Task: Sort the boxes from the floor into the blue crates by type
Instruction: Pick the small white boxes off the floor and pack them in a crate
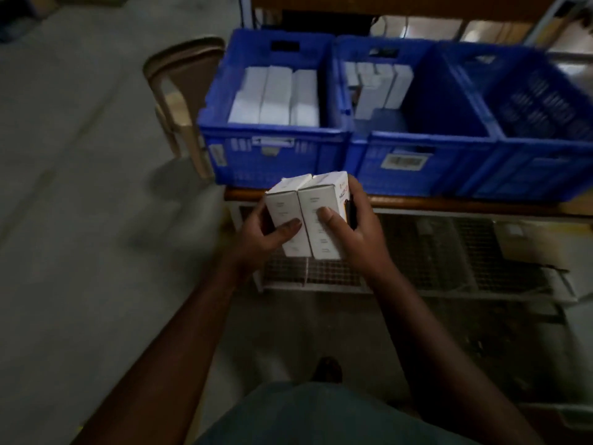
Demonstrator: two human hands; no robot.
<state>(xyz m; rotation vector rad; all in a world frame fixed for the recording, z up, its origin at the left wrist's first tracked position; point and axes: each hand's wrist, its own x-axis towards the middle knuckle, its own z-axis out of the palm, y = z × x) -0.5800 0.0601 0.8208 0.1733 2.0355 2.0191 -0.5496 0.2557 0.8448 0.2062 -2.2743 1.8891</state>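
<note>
Two white boxes (305, 216) are held side by side, long faces touching, in front of and below the near rim of the blue crates. The left box is gripped by the left hand (266, 236), thumb laid across its upper face and fingers wrapped beneath; the right box is gripped by the right hand (353, 229) in the same manner, with orange print showing on its right side. Both grips are closed round the pair, so the two are pressed together as one block.

Three crates stand in a row on a wooden surface (449, 205). The left crate (272, 146) holds three larger white boxes lying flat, side by side. The middle crate (423, 146) holds narrower white boxes stood on end against its far left corner, with bare floor beside them. The right crate (545, 162) appears to hold nothing, though blur makes this uncertain.

The step is judged to be the carrying of the pair to its matching crate. The type should be checked against what already lies in each crate before release; the print is too blurred to be read here. The pair is best lifted clear of the near rim, kept squeezed so neither box slips, then lowered into the free floor and set flush against its like.
</note>
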